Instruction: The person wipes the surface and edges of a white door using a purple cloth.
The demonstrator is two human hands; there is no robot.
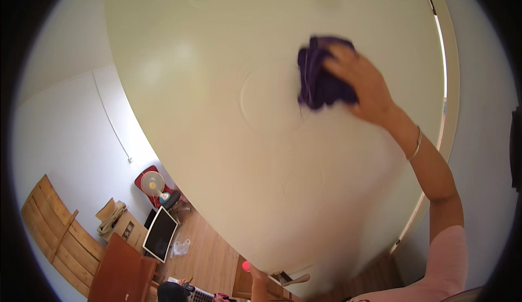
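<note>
My right hand (pixel 363 81) presses a bunched dark purple cloth (pixel 326 75) against the pale cream door (pixel 212 138). The cloth lies to the right of a faint round raised moulding on the panel. A thin bracelet circles my right wrist. Low in the view, my left hand (pixel 259 276) is at the door's free edge, left of the metal lever handle (pixel 295 279). Its fingers are partly hidden, so its grip is unclear. A small bright pink round thing (pixel 246 266) shows right beside it; I cannot tell whether the hand holds it.
Hinges and a bright gap line the door frame (pixel 452 77) at right. Beyond the door are a fan (pixel 152 183) on a red chair, a monitor (pixel 161 234), a cardboard box (pixel 129 229), wooden boards (pixel 61 236) and a reddish-brown desk (pixel 118 271). A person (pixel 173 292) is by a laptop.
</note>
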